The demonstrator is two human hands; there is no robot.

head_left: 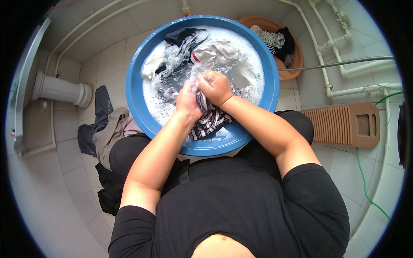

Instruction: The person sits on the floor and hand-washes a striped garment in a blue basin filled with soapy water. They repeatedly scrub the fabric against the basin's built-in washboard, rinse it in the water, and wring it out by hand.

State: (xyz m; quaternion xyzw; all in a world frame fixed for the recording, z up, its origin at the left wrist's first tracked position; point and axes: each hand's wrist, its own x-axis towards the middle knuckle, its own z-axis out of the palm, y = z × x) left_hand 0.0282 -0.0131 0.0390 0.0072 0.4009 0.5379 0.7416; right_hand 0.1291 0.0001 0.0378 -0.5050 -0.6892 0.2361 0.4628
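A large round blue basin (137, 101) in front of me holds soapy water with foam round its edge. Both of my hands are close together above its middle, closed on a wet striped garment (209, 122) in dark and white. My left hand (188, 103) grips it from the left, and my right hand (215, 87) is a fist beside it, slightly farther off. The garment's lower part hangs down onto the near inner wall of the basin. White cloth (217, 51) and a dark garment (185, 36) lie in the water beyond my hands.
An orange-brown basin (297, 64) with clothes stands at the far right. To the right lies a brown washboard (344, 124), near a green hose (362, 172). Clothes (107, 129) are heaped on the tiled floor at left, near a white pedestal (64, 90). Pipes line the right wall.
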